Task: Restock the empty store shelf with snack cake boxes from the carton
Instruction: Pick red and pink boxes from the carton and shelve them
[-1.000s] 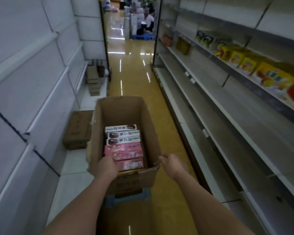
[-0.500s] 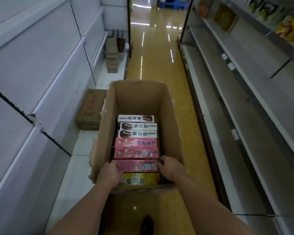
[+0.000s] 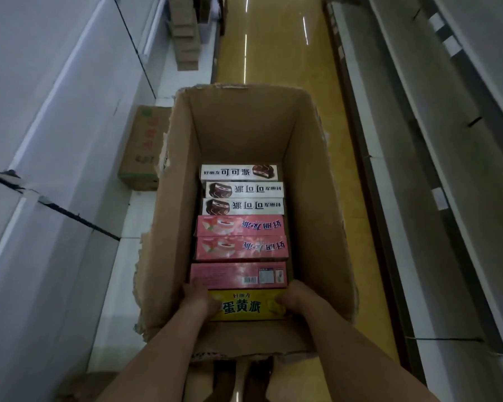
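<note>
Both hands are sitting inside the open carton (image 3: 311, 198), which is filling the frame centre. The left hand (image 3: 196, 300) is gripping the left end of the yellow box (image 3: 246, 307), fingers curled over its top face at about 9 o'clock of the box. The right hand (image 3: 298, 298) is gripping the right end at 3 o'clock, fingers curled the same way. The yellow box is lying nearest the person, at 6 o'clock in the carton, touching the near wall.

Just past it, toward 12 o'clock, a pink box (image 3: 238, 275) is showing its barcode side, then two more pink boxes (image 3: 240, 236) with cake pictures, then three white chocolate boxes (image 3: 243, 188). All are packed in one row, side by side and touching. The far part of the carton is showing bare cardboard.

A closed brown carton (image 3: 143, 149) is sitting on the white base at 10 o'clock, just beside the open carton. Flattened cardboard (image 3: 186, 30) is stacking up at 11 o'clock. Grey shelves (image 3: 447, 169) are running along the 3 o'clock side, white panels (image 3: 55, 126) along 9 o'clock, with yellow floor (image 3: 273, 53) between them.
</note>
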`<state>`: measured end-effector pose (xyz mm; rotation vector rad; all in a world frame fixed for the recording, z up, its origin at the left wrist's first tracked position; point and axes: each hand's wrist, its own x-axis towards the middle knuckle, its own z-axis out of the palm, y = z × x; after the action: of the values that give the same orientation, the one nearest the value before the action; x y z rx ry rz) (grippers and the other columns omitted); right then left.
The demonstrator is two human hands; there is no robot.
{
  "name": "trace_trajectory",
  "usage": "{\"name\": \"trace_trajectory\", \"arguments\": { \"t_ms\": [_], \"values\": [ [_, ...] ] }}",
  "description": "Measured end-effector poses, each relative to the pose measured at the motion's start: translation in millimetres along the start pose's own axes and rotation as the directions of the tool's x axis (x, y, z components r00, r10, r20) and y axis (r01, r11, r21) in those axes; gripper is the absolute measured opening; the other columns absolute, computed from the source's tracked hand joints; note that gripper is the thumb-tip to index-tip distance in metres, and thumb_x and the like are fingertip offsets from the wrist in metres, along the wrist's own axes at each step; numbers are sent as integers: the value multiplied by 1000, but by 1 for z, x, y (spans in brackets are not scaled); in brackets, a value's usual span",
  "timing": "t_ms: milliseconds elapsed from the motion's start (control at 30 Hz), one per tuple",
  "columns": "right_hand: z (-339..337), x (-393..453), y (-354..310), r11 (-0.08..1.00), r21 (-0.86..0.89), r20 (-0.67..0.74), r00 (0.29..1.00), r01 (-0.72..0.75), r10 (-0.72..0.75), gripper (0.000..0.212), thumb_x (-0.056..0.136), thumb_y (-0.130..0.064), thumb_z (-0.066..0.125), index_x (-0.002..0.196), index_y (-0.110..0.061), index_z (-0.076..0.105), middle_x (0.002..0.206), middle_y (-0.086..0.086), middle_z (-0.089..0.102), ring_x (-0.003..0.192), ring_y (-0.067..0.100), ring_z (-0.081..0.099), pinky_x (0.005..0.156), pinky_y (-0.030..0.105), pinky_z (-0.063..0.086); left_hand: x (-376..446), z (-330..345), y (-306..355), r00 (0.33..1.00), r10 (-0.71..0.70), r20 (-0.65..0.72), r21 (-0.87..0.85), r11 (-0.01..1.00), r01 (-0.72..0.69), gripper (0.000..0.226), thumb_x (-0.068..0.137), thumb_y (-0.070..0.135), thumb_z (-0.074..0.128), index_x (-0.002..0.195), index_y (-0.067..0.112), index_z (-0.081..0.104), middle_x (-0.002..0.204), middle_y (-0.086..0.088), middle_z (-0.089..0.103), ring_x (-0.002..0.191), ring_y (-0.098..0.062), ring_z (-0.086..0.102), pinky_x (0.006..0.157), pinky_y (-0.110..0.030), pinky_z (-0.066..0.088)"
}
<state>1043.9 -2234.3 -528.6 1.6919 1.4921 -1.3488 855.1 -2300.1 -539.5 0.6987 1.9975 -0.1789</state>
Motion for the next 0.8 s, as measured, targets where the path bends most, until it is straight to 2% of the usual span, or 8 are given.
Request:
{"name": "trace_trajectory", "arguments": {
  "t_ms": [200,400,467,533,567,600,700,800],
  "values": [
    [8,20,0,996,19,73,993,-92,90,36,96,-18,52,132,-12,51,131,12,55,118,26,55,101,37,46,18,24,-6,1000,12,-13,-156,988,-14,88,94,20,56,151,12,-10,156,-10,-21,142,-38,19,114,-37,26],
    [19,30,-3,965,194,30,985,-174,172,31,97,-15,50,127,-11,52,130,11,54,118,25,54,101,35,45,21,30,-9,993,51,-103,-236,969,-75,86,84,15,62,149,16,5,148,-11,4,124,-42,37,103,-40,39],
    [15,29,-4,939,266,3,975,-216,223,26,97,-18,50,122,-11,56,119,8,59,108,23,59,92,34,51,20,28,-8,990,46,-131,-243,967,-77,81,81,16,65,144,15,14,144,-12,13,124,-44,36,101,-39,38],
    [9,24,-6,902,346,-36,957,-259,289,27,96,-27,52,118,-12,59,96,3,60,83,17,60,66,29,51,17,25,-7,990,34,-140,-236,970,-67,81,78,18,70,140,13,19,144,-12,16,125,-44,34,100,-39,37],
    [5,22,-8,896,353,-64,949,-267,308,32,96,-31,53,119,-12,59,92,3,59,78,16,59,60,27,47,16,24,-6,990,42,-137,-217,973,-71,84,76,22,74,140,13,20,145,-11,15,126,-44,32,101,-39,36],
    [3,20,-9,903,338,-92,946,-265,312,37,96,-36,52,123,-11,55,98,4,60,83,18,60,62,27,46,15,23,-5,990,56,-126,-185,980,-79,89,73,28,77,141,14,20,146,-11,13,128,-44,29,103,-40,35],
    [0,16,-11,947,214,-191,941,-239,281,59,98,-48,42,142,-12,31,136,12,49,121,30,52,90,39,45,11,20,-8,988,148,-36,43,988,-146,95,70,45,79,143,21,23,151,-8,7,132,-42,22,107,-41,32],
    [-3,8,-14,979,111,-225,955,-174,195,57,99,-51,34,142,-14,36,138,11,49,124,29,50,94,37,42,5,15,-10,971,234,-53,305,930,-207,73,81,34,68,141,27,26,150,-4,16,127,-37,30,101,-39,38]
  ]
}}
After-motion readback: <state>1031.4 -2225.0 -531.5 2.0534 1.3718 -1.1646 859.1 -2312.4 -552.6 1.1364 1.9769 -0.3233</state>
